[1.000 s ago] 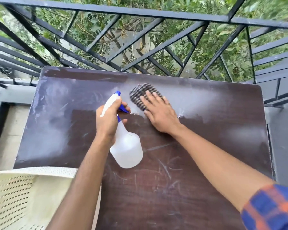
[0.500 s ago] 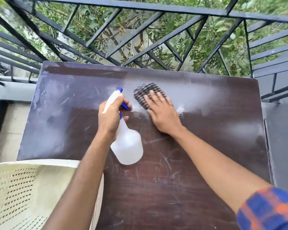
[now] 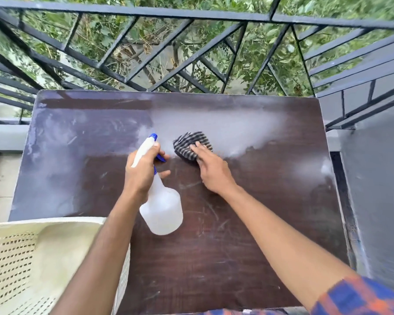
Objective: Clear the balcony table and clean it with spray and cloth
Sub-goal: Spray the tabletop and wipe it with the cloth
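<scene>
Head view: the left hand (image 3: 143, 173) grips the bottle (image 3: 162, 210) by its neck, holding it tilted above the brown worktop (image 3: 271, 201) with the nozzle aimed toward the railing (image 3: 191, 19). The right hand (image 3: 212, 171) lies with straight fingers pressing the striped cloth (image 3: 190, 142) onto the worktop, just right of the nozzle, at the edge of a pale film (image 3: 225, 128). A cream chair (image 3: 32, 258) stands at the near left.
</scene>
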